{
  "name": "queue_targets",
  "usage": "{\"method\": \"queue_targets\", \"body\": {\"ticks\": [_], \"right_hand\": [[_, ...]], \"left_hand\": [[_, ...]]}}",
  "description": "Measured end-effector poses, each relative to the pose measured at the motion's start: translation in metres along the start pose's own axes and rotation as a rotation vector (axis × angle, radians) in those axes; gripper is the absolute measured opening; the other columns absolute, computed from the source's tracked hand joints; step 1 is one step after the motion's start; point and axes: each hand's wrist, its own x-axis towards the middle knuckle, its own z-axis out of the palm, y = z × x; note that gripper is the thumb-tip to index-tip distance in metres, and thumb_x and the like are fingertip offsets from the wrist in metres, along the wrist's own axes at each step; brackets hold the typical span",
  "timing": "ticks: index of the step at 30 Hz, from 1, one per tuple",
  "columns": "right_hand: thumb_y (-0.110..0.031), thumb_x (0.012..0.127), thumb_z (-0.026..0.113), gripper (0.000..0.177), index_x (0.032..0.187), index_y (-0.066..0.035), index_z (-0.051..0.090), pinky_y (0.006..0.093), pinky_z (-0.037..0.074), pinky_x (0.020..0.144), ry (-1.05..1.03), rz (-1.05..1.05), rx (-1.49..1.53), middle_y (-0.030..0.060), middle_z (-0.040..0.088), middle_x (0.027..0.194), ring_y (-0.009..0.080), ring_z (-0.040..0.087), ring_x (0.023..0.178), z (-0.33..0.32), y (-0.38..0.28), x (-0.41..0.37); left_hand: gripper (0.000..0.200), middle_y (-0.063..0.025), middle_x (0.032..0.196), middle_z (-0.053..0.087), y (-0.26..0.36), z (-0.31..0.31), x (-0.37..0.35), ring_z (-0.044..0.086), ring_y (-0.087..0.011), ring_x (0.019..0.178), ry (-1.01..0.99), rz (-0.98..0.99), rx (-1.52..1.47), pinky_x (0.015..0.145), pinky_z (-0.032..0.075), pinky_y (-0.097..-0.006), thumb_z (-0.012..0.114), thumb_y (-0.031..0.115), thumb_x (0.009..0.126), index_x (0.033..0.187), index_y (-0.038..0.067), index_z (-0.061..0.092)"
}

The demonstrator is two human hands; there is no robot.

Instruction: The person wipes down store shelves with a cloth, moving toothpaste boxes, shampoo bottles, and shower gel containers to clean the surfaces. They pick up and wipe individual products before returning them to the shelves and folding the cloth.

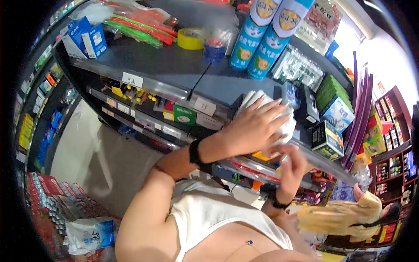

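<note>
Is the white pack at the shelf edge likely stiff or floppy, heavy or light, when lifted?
Probably floppy: the white pack fans into thin layers at its top. Likely light: the right hand alone pinches its lower edge, the left hand lying flat on it.

Grey shelf top [174,65], price tag [132,80] on its front rail. On it, from the left: blue-white boxes [85,39], green and orange packets [139,26], yellow tape roll [190,38], blue tape roll [214,49], two upright spray cans [257,41], green boxes [330,89]. White packets [286,126] at the front edge; can't tell if they rest on it.
</note>
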Motion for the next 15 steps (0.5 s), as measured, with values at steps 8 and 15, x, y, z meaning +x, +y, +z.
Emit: {"method": "queue_targets", "body": {"ticks": [8,15], "right_hand": [[-0.012,0.084,0.053,0.022,0.101,-0.004,0.065,0.0334,0.046,0.08,0.213,-0.258,-0.556,0.0139,0.065,0.098,0.0298,0.061,0.091,0.04,0.014,0.1],[-0.01,0.085,0.052,0.018,0.094,-0.002,0.065,0.0331,0.046,0.078,0.191,-0.25,-0.481,0.0146,0.065,0.091,0.0301,0.061,0.085,0.037,0.014,0.103]], "left_hand": [[0.03,-0.0181,0.104,0.059,-0.021,0.059,0.019,0.055,-0.0326,0.101,-0.025,-0.241,-0.017,0.092,0.039,-0.0452,0.051,0.022,0.081,0.101,0.001,0.059],[0.027,-0.0148,0.095,0.061,-0.027,0.082,0.016,0.057,-0.0301,0.092,0.206,-0.083,0.273,0.088,0.041,-0.0419,0.056,0.022,0.076,0.093,0.001,0.06]]}}
